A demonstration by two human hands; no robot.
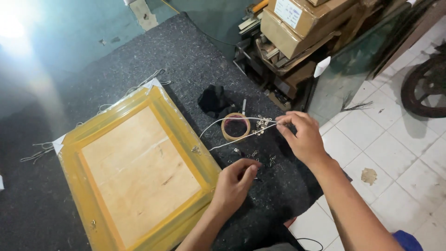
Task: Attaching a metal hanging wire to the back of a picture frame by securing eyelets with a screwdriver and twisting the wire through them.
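A picture frame (139, 176) lies face down on a dark grey felt-covered table (186, 51), wrapped in yellowish clear film with a wooden back panel. My right hand (302, 137) pinches a doubled white cord (234, 128) that runs left toward a small metal hanger (196, 149) on the frame's right rail. My left hand (234, 181) hovers with pinched fingers over small metal hardware pieces (253, 155) scattered on the felt; whether it holds one I cannot tell. A roll of brown tape (235, 127) lies under the cord.
A black cloth (213, 100) sits behind the tape roll. Stacked cardboard boxes (297, 25) and a glass sheet (362, 60) stand at the table's far right. White tiled floor (395, 139) lies to the right, with a wheel (427, 86) at the edge. Loose cords (42, 151) trail off the frame's corners.
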